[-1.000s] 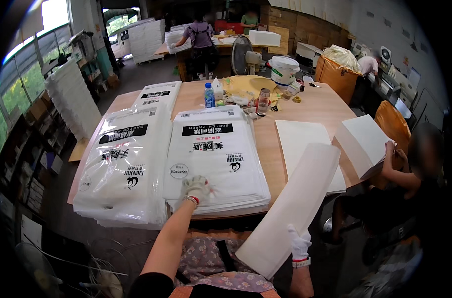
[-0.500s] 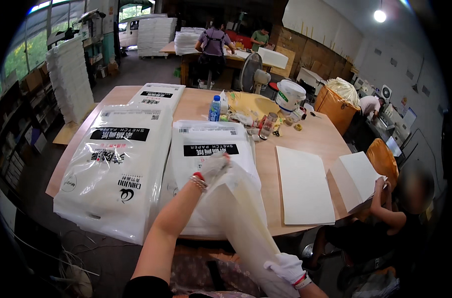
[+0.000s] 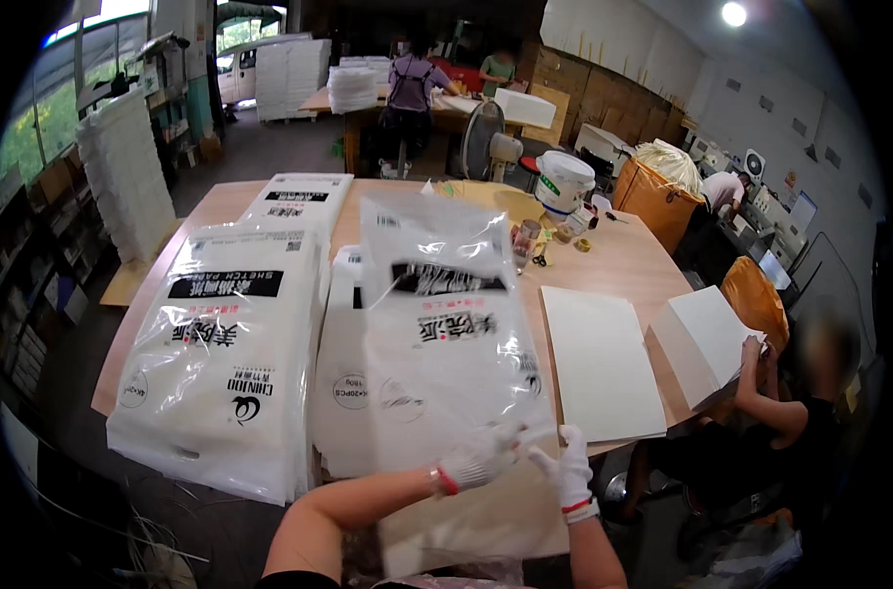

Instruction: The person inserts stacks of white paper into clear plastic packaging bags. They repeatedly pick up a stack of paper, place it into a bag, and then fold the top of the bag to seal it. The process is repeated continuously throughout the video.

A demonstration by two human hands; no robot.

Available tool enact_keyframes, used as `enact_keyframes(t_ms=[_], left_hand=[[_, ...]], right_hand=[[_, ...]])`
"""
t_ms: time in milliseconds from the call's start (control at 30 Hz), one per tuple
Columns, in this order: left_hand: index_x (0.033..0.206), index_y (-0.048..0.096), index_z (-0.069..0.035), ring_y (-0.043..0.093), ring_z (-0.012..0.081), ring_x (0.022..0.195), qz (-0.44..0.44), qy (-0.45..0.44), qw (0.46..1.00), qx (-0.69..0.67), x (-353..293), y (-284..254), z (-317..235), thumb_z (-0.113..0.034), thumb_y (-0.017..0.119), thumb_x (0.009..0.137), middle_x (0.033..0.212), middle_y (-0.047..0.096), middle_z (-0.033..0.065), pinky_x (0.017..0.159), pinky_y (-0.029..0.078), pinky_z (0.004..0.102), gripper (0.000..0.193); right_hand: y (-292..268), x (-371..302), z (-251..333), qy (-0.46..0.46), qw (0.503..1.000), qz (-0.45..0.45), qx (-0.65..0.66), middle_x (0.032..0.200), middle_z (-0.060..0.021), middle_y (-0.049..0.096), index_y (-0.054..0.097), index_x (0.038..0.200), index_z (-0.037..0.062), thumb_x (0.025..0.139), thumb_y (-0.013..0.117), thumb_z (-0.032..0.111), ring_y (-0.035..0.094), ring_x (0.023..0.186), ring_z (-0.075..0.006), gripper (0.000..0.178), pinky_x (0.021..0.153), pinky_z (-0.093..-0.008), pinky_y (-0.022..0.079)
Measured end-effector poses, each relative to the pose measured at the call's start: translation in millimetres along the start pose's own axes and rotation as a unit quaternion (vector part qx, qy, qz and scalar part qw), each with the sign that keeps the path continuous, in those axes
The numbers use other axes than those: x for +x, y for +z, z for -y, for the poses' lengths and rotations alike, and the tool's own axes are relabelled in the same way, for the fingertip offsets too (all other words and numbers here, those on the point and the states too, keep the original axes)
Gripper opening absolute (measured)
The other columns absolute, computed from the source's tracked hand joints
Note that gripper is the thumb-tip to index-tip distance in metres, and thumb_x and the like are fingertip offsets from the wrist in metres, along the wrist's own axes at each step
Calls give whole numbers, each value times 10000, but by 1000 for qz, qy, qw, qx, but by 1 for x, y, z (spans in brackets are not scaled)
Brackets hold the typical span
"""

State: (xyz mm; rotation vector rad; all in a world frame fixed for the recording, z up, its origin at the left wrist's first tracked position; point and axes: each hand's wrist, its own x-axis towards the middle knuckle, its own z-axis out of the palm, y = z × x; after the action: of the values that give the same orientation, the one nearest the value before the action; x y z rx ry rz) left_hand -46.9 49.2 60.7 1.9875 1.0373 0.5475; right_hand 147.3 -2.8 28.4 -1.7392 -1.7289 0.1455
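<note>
White work gloves cover both my hands. A clear printed plastic bag (image 3: 446, 324) stands tilted over the flat bags, its lower edge near my hands. Cream paper (image 3: 476, 525) extends from that edge toward me; how much lies inside the bag is unclear. My left hand (image 3: 481, 456), slightly blurred, reaches across with its fingers closed at the bag's lower edge. At the bag's lower right corner, my right hand (image 3: 566, 471) has its thumb and fingers around the edge. Beneath the raised bag lies a pile of similar bags (image 3: 338, 412), partly hidden.
Filled bags (image 3: 211, 363) cover the table's left side. To the right are a white paper stack (image 3: 603, 363) and another stack (image 3: 697, 339) gripped by a seated person's hands (image 3: 751, 353). Farther back are a glass jar (image 3: 525, 243), scissors (image 3: 540, 260), a bucket (image 3: 562, 184) and a fan (image 3: 484, 142).
The printed bag has come up off the pile, and the cream paper has swung flatter toward me. My left hand has moved down and right; my right hand has risen beside it.
</note>
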Motion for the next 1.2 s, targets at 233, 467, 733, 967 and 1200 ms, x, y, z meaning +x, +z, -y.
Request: enact_keyframes(t_ms=[233, 467, 733, 967, 1200], left_hand=[[1098, 551, -75, 605, 284, 876, -217, 223, 903, 298, -81, 25, 182, -194, 578, 832, 961, 613, 155, 729, 496, 409, 292], [1033, 514, -39, 573, 197, 865, -339, -204, 918, -26, -190, 10, 174, -128, 396, 956, 930, 599, 128, 764, 465, 335, 167], [1131, 537, 49, 605, 281, 930, -168, -273, 838, -441, -400, 109, 133, -65, 496, 796, 993, 627, 164, 818, 470, 358, 357], [797, 478, -27, 472, 197, 648, -382, -216, 895, -77, -366, 111, 100, 17, 431, 729, 707, 478, 91, 604, 409, 319, 93], [726, 471, -41, 471, 193, 623, -311, 122, 932, -142, -230, 19, -22, 84, 488, 669, 698, 456, 61, 571, 390, 280, 138]], right_hand=[[61, 32, -41, 172, 966, 177, -78, 1019, -241, 602, 361, 1328, 51, 846, 521, 153, 581, 919, -426, 517, 769, -483, 477], [6, -57, -34, 40, 985, 164, -43, 1249, -278, 463, 302, 1374, 15, 819, 609, 192, 559, 994, -432, 659, 747, -466, 495], [-28, -282, -17, -248, 894, 75, -365, 1375, -194, 399, 304, 1392, 10, 871, 492, 162, 400, 1256, -326, 574, 1035, -448, 322], [-55, -245, -38, 9, 977, 86, 194, 1172, -191, 546, 497, 1228, -19, 815, 442, -53, 528, 1107, -288, 418, 941, -369, 436], [41, -217, -104, 385, 769, 146, 488, 888, -33, 604, 612, 1105, 66, 894, 549, 258, 570, 798, -143, 292, 661, -282, 473]])
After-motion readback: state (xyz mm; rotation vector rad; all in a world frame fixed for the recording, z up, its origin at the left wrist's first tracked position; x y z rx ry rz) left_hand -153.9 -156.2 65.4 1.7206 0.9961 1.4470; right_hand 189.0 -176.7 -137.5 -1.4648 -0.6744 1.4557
